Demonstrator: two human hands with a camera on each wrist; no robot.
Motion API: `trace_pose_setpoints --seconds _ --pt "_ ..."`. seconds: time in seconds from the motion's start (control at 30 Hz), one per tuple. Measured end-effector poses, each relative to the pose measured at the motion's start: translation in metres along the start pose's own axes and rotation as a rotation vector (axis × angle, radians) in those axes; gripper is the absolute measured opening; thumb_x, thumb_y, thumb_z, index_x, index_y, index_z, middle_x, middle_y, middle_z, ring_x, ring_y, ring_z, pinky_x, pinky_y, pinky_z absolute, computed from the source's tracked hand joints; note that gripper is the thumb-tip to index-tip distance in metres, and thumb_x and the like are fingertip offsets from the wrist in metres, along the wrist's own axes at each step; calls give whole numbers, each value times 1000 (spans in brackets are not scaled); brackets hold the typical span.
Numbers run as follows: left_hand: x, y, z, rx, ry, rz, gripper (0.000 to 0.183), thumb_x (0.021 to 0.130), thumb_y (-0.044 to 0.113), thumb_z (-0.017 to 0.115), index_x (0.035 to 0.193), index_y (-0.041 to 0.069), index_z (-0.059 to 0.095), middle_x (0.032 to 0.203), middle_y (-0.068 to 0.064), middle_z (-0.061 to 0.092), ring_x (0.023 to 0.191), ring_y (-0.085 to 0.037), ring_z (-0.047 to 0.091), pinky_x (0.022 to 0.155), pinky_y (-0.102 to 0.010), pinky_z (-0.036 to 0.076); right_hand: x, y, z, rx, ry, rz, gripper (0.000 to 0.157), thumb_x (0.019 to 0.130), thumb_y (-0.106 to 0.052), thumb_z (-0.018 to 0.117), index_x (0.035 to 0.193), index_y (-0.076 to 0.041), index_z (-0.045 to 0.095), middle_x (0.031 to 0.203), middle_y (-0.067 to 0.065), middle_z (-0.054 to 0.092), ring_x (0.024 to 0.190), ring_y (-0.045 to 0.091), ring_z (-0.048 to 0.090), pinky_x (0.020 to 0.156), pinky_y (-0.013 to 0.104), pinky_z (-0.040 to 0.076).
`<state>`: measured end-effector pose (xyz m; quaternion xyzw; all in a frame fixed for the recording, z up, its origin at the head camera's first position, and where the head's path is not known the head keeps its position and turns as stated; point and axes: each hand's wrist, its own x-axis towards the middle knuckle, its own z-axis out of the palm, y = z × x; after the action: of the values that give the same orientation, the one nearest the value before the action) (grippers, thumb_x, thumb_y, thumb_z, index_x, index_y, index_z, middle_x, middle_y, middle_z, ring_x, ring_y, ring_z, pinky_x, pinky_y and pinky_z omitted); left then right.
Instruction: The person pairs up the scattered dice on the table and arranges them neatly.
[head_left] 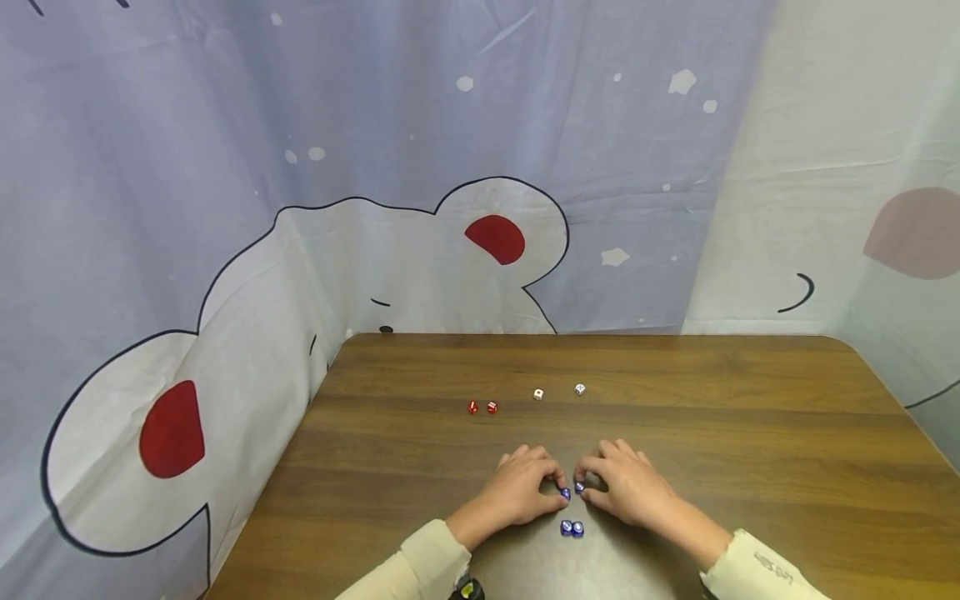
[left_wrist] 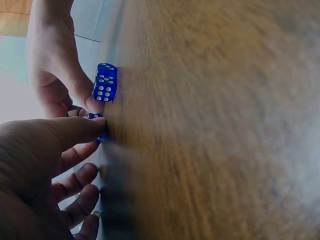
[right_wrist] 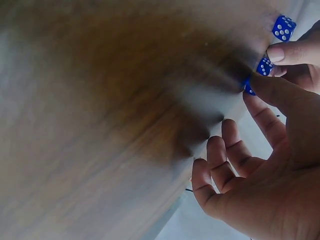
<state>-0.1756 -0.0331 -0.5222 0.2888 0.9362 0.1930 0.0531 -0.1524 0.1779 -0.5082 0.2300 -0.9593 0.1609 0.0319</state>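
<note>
Left hand [head_left: 523, 486] and right hand [head_left: 628, 483] face each other at the brown wood-grain table [head_left: 750, 417], both pinching.
The left thumb and forefinger grip a small blue plastic-looking die with white pips [head_left: 566, 494]; just beside it, a matching blue die [head_left: 579, 488] is held between the right thumb and forefinger. Nearer the person, two more blue dice [head_left: 567, 527] lie side by side. Beyond the hands I see two small red dice [head_left: 492, 407] and, right of them, two small white dice [head_left: 538, 394] set farther apart.
</note>
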Motion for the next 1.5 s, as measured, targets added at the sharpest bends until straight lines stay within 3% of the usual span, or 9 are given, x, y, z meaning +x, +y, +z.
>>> trace_pose_setpoints --seconds 0.8,1.27,1.5 --pt "2 1 2 17 22 18 17 82 40 82 89 30 70 95 17 56 90 -4 46 74 -23 33 -4 -9 3 18 20 -30 21 79 -29 84 92 -29 68 91 -10 52 85 11 44 68 29 33" --pt "3 1 2 1 -2 20 19 82 40 82 90 28 70 94 16 55 91 -4 46 75 -24 32 -5 -9 3 33 23 -20 22 78 -30 85 92 -28 68 91 -12 52 85 10 44 67 27 32" --pt "4 1 -6 -5 -47 28 22 81 41 83 94 27 71 96 15 56 92 -4 46 77 -24 33 -5 -7 4 44 16 -13 22 78 -30 85 93 -28 69 91 -12 53 85 10 43 67 27 31"
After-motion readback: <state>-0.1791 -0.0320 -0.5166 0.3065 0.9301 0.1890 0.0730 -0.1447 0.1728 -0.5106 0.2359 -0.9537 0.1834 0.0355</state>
